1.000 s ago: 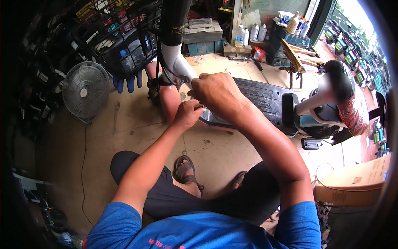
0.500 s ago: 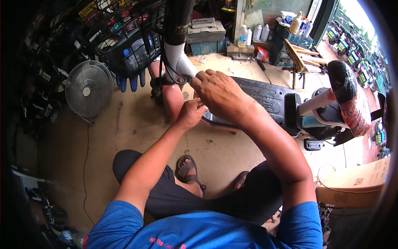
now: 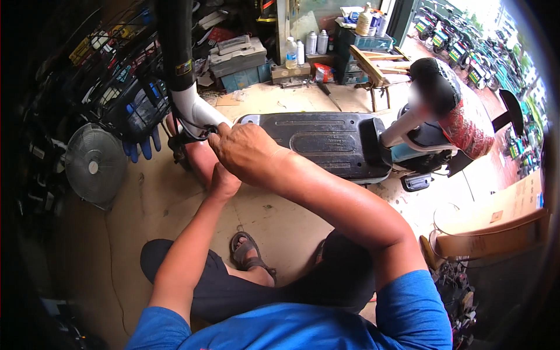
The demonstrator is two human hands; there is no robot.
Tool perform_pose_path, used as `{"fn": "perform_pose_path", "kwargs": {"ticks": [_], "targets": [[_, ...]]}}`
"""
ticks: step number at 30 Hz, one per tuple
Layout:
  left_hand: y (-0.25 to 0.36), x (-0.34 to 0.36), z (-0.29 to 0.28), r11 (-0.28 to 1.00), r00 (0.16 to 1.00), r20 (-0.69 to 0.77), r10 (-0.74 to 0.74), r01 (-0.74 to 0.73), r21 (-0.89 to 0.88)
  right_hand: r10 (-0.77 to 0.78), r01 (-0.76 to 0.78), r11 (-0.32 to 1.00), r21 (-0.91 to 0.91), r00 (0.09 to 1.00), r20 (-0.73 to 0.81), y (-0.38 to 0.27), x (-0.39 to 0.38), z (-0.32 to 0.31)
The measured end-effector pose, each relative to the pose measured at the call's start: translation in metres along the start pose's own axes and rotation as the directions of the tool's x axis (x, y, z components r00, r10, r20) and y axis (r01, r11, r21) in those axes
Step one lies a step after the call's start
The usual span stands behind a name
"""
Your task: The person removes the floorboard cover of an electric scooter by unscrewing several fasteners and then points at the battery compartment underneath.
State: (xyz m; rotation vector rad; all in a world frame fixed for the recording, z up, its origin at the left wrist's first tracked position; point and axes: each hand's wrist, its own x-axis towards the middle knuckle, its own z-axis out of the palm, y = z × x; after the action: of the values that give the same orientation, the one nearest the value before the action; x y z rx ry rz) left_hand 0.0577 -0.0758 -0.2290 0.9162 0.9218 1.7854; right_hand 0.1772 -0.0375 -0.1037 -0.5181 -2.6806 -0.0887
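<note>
I judge this a fitting step at the scooter's white neck (image 3: 195, 111), where it meets the black deck (image 3: 326, 140). My right hand (image 3: 248, 153) curls closed at that joint; my left hand (image 3: 224, 182) sits beneath it, grip hidden — I cannot tell. Next calls for small, steady finger work — the fan (image 3: 93, 166) and basket (image 3: 125, 87) crowd the left, with open floor (image 3: 274, 221) below.
</note>
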Motion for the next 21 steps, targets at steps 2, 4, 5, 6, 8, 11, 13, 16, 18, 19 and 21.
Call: {"fn": "perform_pose_path", "kwargs": {"ticks": [2,4,5,6,8,11,13,16,18,19,21], "targets": [[0.008,-0.004,-0.005,0.944,0.988,0.107,0.114,-0.141,0.299,0.053,-0.054,0.998,0.027,0.998,0.041,0.0,0.002,0.0],[0.012,-0.006,-0.015,0.793,0.988,0.14,0.061,-0.133,0.595,0.097,-0.103,0.993,0.054,0.989,0.113,0.0,0.002,-0.001],[0.005,-0.005,-0.018,0.822,0.995,0.081,0.064,-0.099,0.561,0.08,-0.084,0.995,0.056,0.995,0.06,0.001,0.002,-0.001],[-0.003,-0.003,-0.022,0.854,0.997,0.03,0.074,-0.079,0.515,0.068,-0.071,0.996,0.059,0.996,0.054,0.001,0.001,-0.002],[-0.027,0.004,-0.034,0.86,0.984,0.086,0.157,-0.179,0.478,0.009,-0.009,1.0,-0.011,1.0,0.006,0.003,-0.003,-0.003],[-0.052,0.015,-0.064,0.629,0.962,0.216,0.166,-0.272,0.728,-0.015,0.017,1.0,0.022,0.998,-0.064,0.009,-0.005,-0.005],[-0.057,0.014,-0.082,0.509,0.953,0.243,0.181,-0.302,0.806,0.118,-0.12,0.988,0.097,0.993,0.02,0.009,-0.003,-0.005],[-0.062,0.015,-0.087,0.429,0.966,0.215,0.144,-0.257,0.866,0.129,-0.143,0.987,0.077,0.978,0.162,0.01,0.001,-0.006],[-0.064,0.018,-0.081,0.571,0.976,0.169,0.135,-0.216,0.792,0.049,-0.05,0.999,0.02,0.997,0.06,0.008,0.0,-0.006],[-0.065,0.017,-0.078,0.634,0.979,0.152,0.139,-0.206,0.745,-0.035,0.033,0.998,-0.046,0.998,-0.044,0.007,0.0,-0.006],[-0.066,0.017,-0.071,0.755,0.981,0.108,0.161,-0.193,0.627,-0.034,0.033,0.999,-0.015,0.997,-0.073,0.005,0.0,-0.006]]}}
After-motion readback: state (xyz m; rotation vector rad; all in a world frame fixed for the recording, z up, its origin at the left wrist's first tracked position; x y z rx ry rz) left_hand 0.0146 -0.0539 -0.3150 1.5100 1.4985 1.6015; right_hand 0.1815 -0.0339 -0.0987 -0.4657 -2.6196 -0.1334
